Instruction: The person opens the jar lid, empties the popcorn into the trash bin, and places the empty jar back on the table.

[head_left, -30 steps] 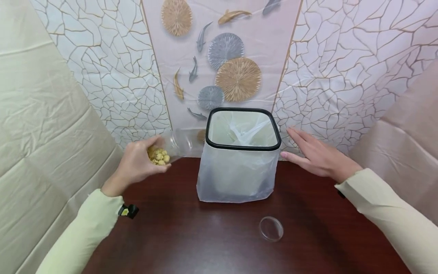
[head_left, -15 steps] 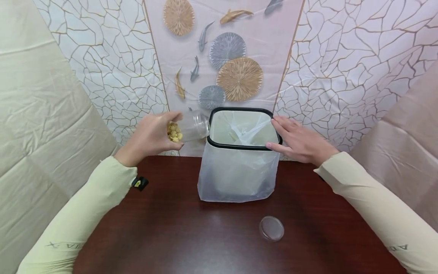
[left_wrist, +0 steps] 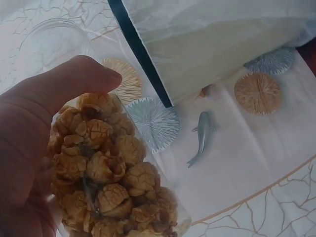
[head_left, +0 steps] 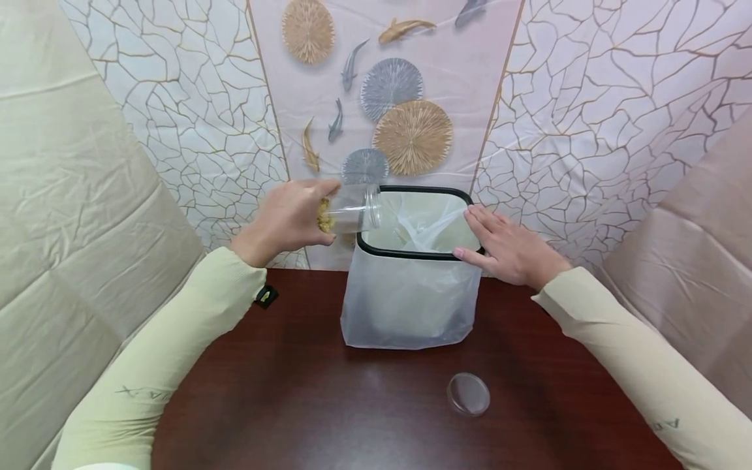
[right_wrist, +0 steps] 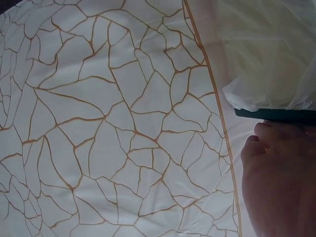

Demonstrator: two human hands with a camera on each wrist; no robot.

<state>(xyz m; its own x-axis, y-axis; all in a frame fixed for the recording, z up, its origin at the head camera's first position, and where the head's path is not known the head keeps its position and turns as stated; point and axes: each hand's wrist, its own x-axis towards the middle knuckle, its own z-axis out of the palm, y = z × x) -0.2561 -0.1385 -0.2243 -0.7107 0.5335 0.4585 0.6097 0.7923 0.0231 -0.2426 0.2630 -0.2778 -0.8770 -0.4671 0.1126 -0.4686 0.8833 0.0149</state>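
My left hand [head_left: 294, 215] grips a clear plastic jar [head_left: 352, 207], tipped on its side with its mouth over the left rim of a trash bin [head_left: 411, 297]. Caramel popcorn [left_wrist: 111, 173] fills the closed end of the jar, seen close up in the left wrist view. The bin has a black rim [head_left: 420, 254] and a translucent white liner [head_left: 431, 228] folded over its outside. My right hand [head_left: 511, 248] rests on the bin's right rim, fingers extended over the edge and the thumb at the front right corner. In the right wrist view that hand [right_wrist: 281, 177] is right at the dark rim.
A round clear lid [head_left: 468, 394] lies on the dark red-brown table [head_left: 329, 405] in front of the bin. Behind stands a patterned cloth backdrop [head_left: 587, 130] with fish and discs. Beige cloth [head_left: 76, 196] hangs along the left side, and more on the right.
My left hand has carried the jar rightward and up to the bin, tilting it until its mouth lies over the rim. My right hand has moved left onto the bin's right rim.
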